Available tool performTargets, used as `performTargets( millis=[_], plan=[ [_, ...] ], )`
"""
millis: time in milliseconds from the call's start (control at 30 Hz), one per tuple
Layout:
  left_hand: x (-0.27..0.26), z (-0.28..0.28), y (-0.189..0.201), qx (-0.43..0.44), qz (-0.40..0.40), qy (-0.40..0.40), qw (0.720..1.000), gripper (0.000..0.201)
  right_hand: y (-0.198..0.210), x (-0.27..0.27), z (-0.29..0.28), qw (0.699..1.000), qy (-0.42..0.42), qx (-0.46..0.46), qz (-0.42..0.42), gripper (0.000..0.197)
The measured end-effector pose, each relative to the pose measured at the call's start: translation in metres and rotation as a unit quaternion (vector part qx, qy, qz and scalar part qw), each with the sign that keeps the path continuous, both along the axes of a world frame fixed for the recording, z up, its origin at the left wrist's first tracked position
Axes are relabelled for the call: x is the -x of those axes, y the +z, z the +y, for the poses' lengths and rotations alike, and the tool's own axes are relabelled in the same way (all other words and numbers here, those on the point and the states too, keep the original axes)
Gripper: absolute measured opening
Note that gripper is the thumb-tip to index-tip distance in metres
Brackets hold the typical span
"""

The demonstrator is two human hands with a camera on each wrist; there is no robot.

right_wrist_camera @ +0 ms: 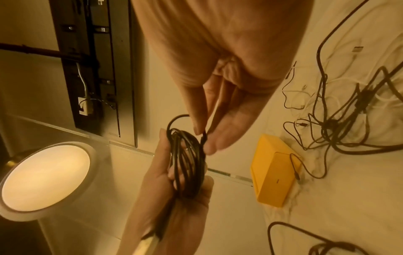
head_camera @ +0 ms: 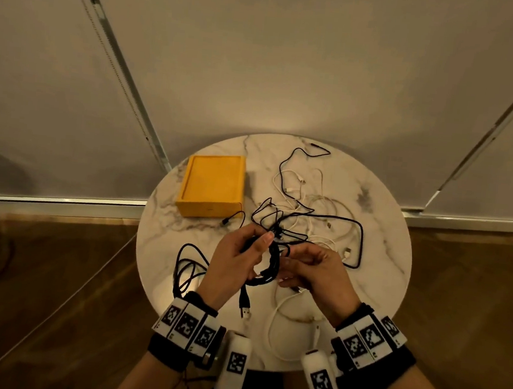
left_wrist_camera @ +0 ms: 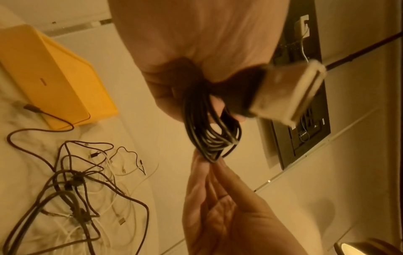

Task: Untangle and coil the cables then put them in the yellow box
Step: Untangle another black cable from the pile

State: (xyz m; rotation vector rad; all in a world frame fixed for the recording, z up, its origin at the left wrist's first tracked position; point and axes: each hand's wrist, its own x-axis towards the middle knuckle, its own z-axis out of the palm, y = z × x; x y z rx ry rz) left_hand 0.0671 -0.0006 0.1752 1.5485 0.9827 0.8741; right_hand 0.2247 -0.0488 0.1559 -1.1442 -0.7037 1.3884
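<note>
So from where I'm sitting, the left hand (head_camera: 236,264) has its fingers curled round a coiled black cable (head_camera: 269,266), held up above the near part of the round marble table (head_camera: 374,291). That coil is a bundle of several loops, and its USB plug (head_camera: 246,313) dangles down below the hand toward the near edge of the table. The right hand (head_camera: 313,272) is right up against the coil, pinching a loose bit of the same black cable between thumb and fingertips (right_wrist_camera: 199,128); the right wrist view shows that pinch pretty clearly.

The yellow box (head_camera: 212,187) sits on the table on the far left side, well apart from both hands. A thin black lead with a small plug (head_camera: 225,221) lies just in front of the box.

To the right of the box there's the tangle of black and white cables (head_camera: 306,217) spread across the tabletop, knotted together in the middle. Another loose black cable (head_camera: 188,266) loops at the table's left edge, nearer me than the box, just beside the left wrist. A white cable (head_camera: 284,321) curls on the table under the right hand.
</note>
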Motion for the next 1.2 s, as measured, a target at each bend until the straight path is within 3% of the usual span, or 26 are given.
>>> performTargets(
  millis=[100,233,467,600,733,933,1067,1200],
  plan=[
    [0.0,-0.006,-0.002,-0.004,-0.001,-0.008,1.0,0.021,-0.005,0.003,-0.001,0.998,0.0,0.015,0.063,0.011],
    [0.0,-0.009,0.002,0.016,-0.044,0.001,0.999,0.026,-0.008,0.008,-0.002,0.985,0.082,0.013,0.148,0.02],
    [-0.003,-0.005,0.006,-0.018,-0.064,0.062,0.996,0.029,0.009,0.013,0.0,0.976,0.16,-0.004,0.146,0.036],
    [-0.002,-0.005,0.01,-0.037,-0.073,0.046,0.996,0.024,0.019,0.019,0.004,0.979,0.2,-0.016,0.038,0.035],
    [0.004,-0.011,0.004,-0.088,-0.056,0.065,0.992,0.014,0.021,0.025,0.009,0.969,0.242,0.009,-0.047,0.052],
    [0.025,-0.002,-0.019,-0.114,-0.004,0.122,0.986,0.017,0.014,0.037,0.012,0.932,0.287,0.021,-0.221,0.022],
    [0.039,0.005,-0.031,-0.1,-0.01,0.18,0.979,0.016,0.011,0.054,0.014,0.952,0.208,0.029,-0.223,0.024],
    [0.049,0.004,-0.038,-0.123,0.036,0.173,0.977,0.016,0.006,0.065,0.016,0.945,0.239,0.046,-0.218,0.024]
  ],
)
